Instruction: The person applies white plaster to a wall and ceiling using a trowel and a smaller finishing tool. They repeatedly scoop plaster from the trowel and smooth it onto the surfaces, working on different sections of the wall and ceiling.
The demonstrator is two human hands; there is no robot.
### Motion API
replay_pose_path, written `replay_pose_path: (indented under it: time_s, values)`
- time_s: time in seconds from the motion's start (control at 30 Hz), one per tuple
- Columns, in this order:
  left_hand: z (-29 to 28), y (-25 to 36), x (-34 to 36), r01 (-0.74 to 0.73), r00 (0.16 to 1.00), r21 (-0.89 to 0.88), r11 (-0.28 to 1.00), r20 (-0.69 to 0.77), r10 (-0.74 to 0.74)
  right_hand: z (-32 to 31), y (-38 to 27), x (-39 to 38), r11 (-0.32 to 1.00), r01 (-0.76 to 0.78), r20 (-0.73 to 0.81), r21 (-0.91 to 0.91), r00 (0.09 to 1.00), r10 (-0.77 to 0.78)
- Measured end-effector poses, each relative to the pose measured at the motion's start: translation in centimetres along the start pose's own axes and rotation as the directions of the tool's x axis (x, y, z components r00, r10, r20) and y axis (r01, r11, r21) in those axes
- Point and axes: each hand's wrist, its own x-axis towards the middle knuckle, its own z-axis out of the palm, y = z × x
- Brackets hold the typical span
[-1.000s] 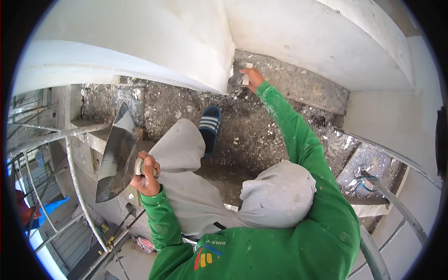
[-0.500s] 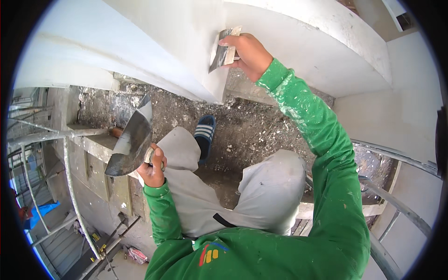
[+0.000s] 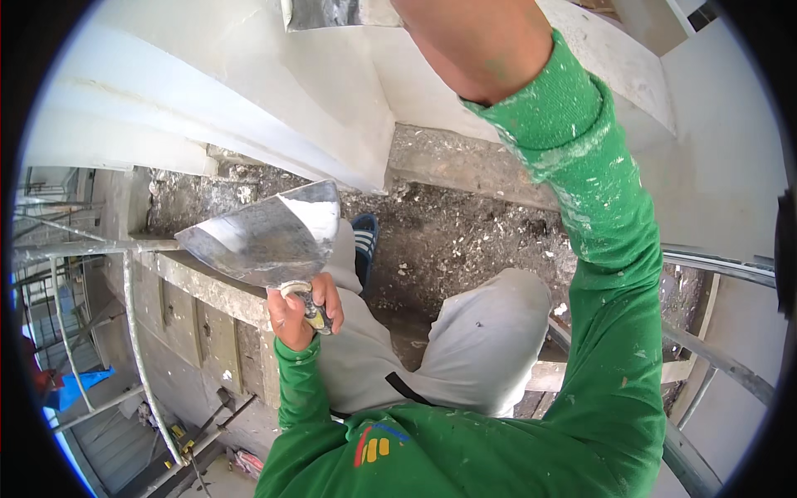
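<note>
In my left hand (image 3: 300,314), the fingers are closed round the short handle of a wide, curved metal trowel (image 3: 264,236). A patch of white putty (image 3: 314,214) sits on the trowel's blade near one corner. My right hand (image 3: 465,33) is raised to the picture's top edge, its fingers mostly out of view. Beside it shows a flat metal scraper blade (image 3: 332,13) with a whitish edge, held against or close to the white wall (image 3: 332,91); contact cannot be made out.
A white wall corner (image 3: 386,178) juts out ahead of my knees. Rough, debris-strewn concrete (image 3: 448,232) lies below, with a blue striped sandal (image 3: 364,241) on my foot. Metal scaffold pipes stand at left (image 3: 137,332) and right (image 3: 722,365). A concrete ledge (image 3: 207,286) runs along the left.
My right hand has moved up the wall with the scraper, towards the top edge. My left hand has shifted slightly right and lower, turning the trowel so its putty-covered face shows.
</note>
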Motion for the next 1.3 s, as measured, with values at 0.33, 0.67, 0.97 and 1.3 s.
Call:
replay_pose_path:
  time_s: [0.33, 0.67, 0.97, 1.3]
  values:
    - [-2.1, 0.8, 0.5, 0.404, 0.889, -0.451, 0.796, 0.4, -0.224, 9.5, 3.9, -13.9, 0.956, 0.226, 0.176, 0.187, 0.95, -0.259]
    - [-6.5, -1.0, -0.9, 0.131, 0.968, 0.179, 0.975, -0.233, -0.088, 24.1, 26.8, -24.5, -0.093, -0.604, 0.354, 0.792, 0.33, 0.875]
    - [-8.2, -0.5, -1.8, 0.034, 0.968, 0.109, 0.994, -0.25, -0.006, 31.6, 30.5, -23.1, -0.192, -0.616, 0.369, 0.764, 0.172, 0.914]
    - [-8.3, 0.1, -0.6, 0.03, 0.981, 0.019, 0.999, -0.193, -0.026, 17.9, 15.0, -9.9, 0.046, -0.591, 0.283, 0.805, 0.452, 0.846]
